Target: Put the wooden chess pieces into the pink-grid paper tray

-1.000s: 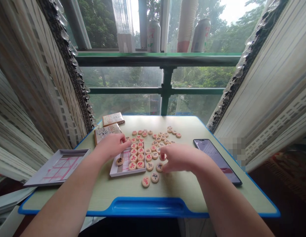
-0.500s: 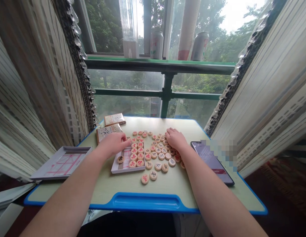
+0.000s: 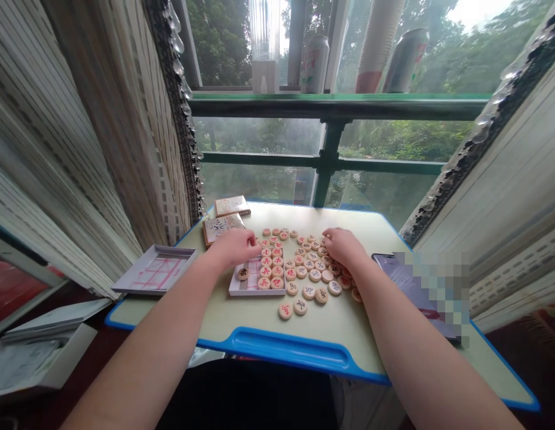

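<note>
Several round wooden chess pieces with red or black characters lie scattered on a small pale table. A shallow white box tray holds several more pieces in rows. My left hand rests on the tray's far left corner, fingers curled and pinched together at the edge. My right hand lies over the right side of the loose pieces, fingers bent down onto them. What its fingers hold is hidden.
A second white tray with red grid lines sits at the table's left edge. Two small booklets lie at the far left corner. A phone lies at the right. Cans and cup stacks stand on the window rail. Curtains hang on both sides.
My right hand moved from the near pieces to the far right of the pile. The view swung left, so the table now appears further right. My left hand stayed at the tray.
</note>
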Action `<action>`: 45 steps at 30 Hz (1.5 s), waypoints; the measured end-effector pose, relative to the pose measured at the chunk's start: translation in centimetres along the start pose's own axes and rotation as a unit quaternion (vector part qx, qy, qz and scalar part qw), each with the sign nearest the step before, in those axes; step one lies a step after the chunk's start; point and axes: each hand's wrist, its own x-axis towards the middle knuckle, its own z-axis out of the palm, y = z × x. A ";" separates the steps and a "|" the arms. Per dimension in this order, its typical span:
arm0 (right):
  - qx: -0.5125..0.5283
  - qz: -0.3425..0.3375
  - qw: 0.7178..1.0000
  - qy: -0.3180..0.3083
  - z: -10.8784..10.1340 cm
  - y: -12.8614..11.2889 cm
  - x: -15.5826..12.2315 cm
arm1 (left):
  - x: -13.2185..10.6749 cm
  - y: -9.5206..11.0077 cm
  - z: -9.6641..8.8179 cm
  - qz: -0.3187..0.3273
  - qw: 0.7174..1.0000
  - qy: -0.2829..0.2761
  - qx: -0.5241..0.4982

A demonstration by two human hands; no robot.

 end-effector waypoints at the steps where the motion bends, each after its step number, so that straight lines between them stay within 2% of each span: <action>1: 0.001 0.002 1.000 -0.001 -0.1 0.0 0.0 | 0.0 0.0 0.0 0.004 1.000 0.000 -0.003; 9: 0.012 0.013 0.999 -0.044 -1.1 0.9 -0.2 | 0.0 -0.1 0.1 0.008 1.000 -0.004 -0.014; 20: 0.001 0.045 0.997 -0.058 -1.9 1.2 -0.4 | 0.1 0.1 0.0 -0.006 1.000 -0.001 0.014; 26: 0.014 0.011 0.998 -0.060 -2.0 0.8 -0.7 | 0.0 0.3 -0.2 -0.012 1.000 -0.001 0.016; 36: 0.041 -0.001 0.998 -0.050 -1.5 0.9 -0.8 | 0.0 0.0 0.0 -0.005 1.000 0.001 0.014; 45: 0.003 -0.032 0.999 -0.029 -0.4 0.5 -0.3 | 0.0 0.0 -0.1 -0.003 1.000 0.003 0.009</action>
